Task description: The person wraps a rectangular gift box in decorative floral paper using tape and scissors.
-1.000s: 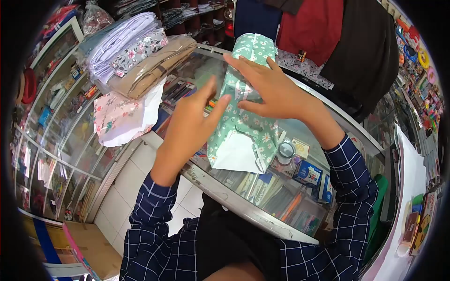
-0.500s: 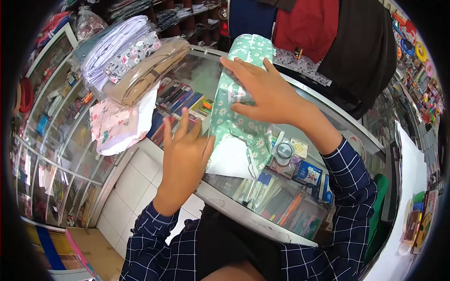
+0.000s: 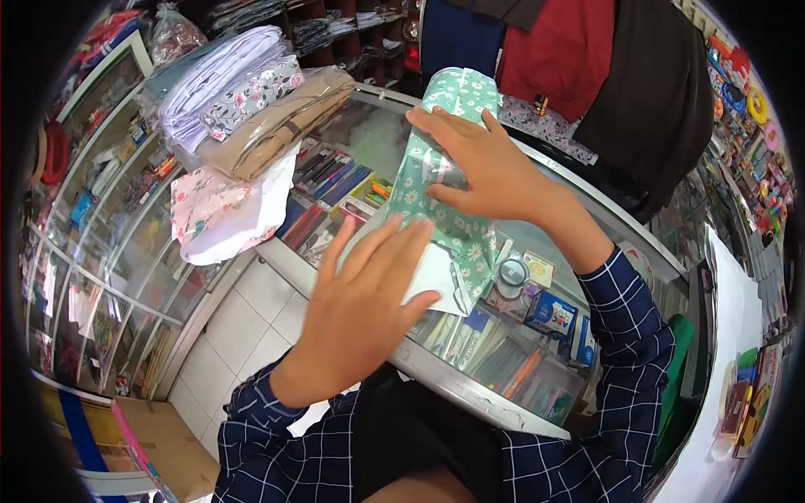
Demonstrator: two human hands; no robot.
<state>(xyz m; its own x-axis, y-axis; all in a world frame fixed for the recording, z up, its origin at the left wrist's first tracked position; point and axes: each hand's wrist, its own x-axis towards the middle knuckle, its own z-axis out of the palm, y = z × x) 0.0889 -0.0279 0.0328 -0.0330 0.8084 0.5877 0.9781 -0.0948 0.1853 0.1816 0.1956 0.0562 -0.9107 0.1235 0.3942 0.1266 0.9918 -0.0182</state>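
Observation:
A long package in green daisy-print wrapping paper lies across the glass counter. Its near end opens into a loose flap whose white underside faces up. My right hand rests on the middle of the package, fingers spread and palm down. Over the left edge of the near flap is my left hand, fingers stretched out and slightly blurred, with nothing gripped. A roll of tape sits just right of the paper's near end.
Left on the counter, a pink floral paper sheet lies under plastic-bagged folded clothes. Pens and boxes show in the glass case. Dark and red garments drape at the back. White sheets stand at right.
My left hand has moved right and turned palm down over the paper's near flap. My right hand stays spread on the package. The whole view has shifted slightly.

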